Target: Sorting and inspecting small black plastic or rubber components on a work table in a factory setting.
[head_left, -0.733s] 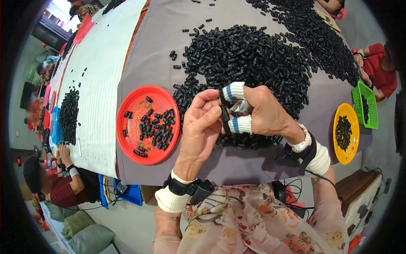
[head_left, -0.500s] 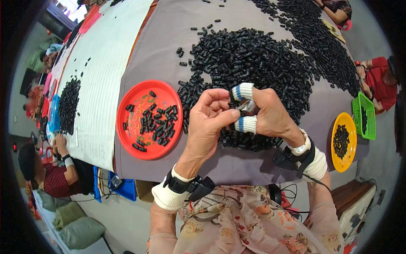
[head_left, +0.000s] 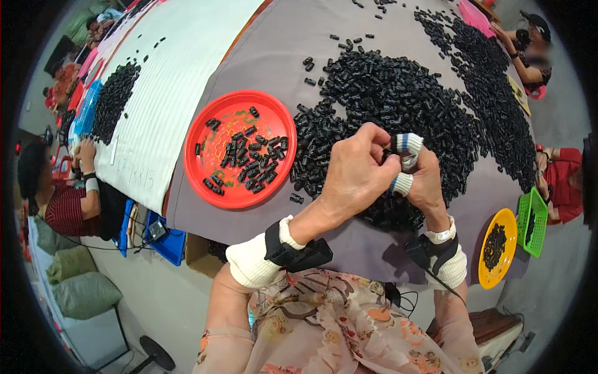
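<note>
A worker's left hand (head_left: pixel 354 173) and right hand (head_left: pixel 428 186) meet above a broad heap of small black pieces (head_left: pixel 392 87) on a grey-covered tabletop (head_left: pixel 268 68); the left thumb and fingertips are drawn together on a small dark piece (head_left: pixel 387 153), which sits right at the fingertips and is mostly hidden by them; the right thumb and forefinger curl in from the other side, just beside it, in white finger covers (head_left: pixel 409 143) banded with blue, a greyish glint showing between them; whether they grip anything, one cannot tell.

The heap spreads beneath and beyond the fingers; a loose black piece (head_left: pixel 296 198) lies to their left and nearer the body, just beside the heap; farther left of the fingers rests a red plate (head_left: pixel 274 107) holding a scatter of similar pieces; to their right and nearer the body, well apart, lies a yellow plate (head_left: pixel 507 229) with a small dark mound, and just beyond it a green basket (head_left: pixel 539 215); far to the left of the fingers, a co-worker in a striped top (head_left: pixel 64 206) sits near another dark pile (head_left: pixel 115 100).
</note>
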`<state>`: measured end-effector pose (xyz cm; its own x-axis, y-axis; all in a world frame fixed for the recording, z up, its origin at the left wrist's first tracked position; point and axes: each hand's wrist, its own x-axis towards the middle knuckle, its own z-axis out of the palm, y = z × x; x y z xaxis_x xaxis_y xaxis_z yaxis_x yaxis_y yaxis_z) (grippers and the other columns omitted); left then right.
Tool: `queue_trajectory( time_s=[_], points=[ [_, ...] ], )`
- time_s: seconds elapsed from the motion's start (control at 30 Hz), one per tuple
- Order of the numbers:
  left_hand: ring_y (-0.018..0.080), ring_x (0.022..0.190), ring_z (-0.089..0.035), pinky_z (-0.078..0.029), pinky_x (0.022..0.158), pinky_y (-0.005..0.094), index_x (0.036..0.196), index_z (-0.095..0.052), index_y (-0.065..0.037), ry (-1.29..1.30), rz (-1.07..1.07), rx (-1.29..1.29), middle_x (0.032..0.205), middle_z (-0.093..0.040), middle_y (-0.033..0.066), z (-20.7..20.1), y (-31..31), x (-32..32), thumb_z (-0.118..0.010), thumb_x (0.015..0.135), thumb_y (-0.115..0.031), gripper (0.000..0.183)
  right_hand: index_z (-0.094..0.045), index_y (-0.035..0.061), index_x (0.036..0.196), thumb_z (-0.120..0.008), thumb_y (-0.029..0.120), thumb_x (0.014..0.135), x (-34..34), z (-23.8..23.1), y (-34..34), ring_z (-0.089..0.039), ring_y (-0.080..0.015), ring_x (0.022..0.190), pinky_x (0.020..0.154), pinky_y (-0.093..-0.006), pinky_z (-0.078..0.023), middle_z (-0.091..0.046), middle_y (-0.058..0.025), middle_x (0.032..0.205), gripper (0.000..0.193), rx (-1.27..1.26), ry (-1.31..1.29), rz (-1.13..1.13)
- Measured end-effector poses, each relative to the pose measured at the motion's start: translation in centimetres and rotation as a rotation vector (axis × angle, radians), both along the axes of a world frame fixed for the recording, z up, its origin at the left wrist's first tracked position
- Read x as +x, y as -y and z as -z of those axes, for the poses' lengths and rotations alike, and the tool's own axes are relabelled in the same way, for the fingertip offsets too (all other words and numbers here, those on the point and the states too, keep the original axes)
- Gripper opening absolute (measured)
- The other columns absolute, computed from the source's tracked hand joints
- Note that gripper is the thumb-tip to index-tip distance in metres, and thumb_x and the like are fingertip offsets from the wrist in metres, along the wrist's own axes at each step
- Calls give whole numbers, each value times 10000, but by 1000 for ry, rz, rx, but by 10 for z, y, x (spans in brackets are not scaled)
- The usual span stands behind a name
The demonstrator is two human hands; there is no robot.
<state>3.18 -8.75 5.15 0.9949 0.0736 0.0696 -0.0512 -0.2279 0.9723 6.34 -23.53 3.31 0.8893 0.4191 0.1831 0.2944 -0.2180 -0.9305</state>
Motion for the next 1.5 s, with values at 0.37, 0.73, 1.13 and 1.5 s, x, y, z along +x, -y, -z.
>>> queue_trajectory(
  time_s=[0.37,0.73,1.13,1.5],
  points=[
    [288,553,-564,-450,517,378,811,-519,10,288,-81,338,650,-555,127,6,7,7,-598,670,-96,193,-557,30,1033,-703,73,711,-1,23,1,-494,-26,710,628,-179,-421,-564,35,847,356,150,-77,67],
    [308,655,-581,-475,600,381,835,-591,-36,301,-106,534,768,-582,143,17,-23,4,-597,703,-100,147,-560,39,1041,-687,93,698,-2,30,6,-517,-37,691,632,-201,-438,-581,33,818,369,134,-171,62],
    [125,664,-572,-461,601,248,911,-625,-4,93,-278,453,771,-601,79,36,-100,-23,-671,739,-70,190,-559,39,932,-495,207,859,9,15,45,-405,-30,442,392,-180,-322,-474,21,586,194,154,-375,218],
    [237,673,-591,-460,618,344,857,-620,-7,63,116,649,770,-583,118,84,10,11,-690,723,-165,219,-628,28,897,-579,180,821,1,21,52,-445,-55,461,402,-215,-345,-548,2,643,177,-22,-329,163]
  ],
)
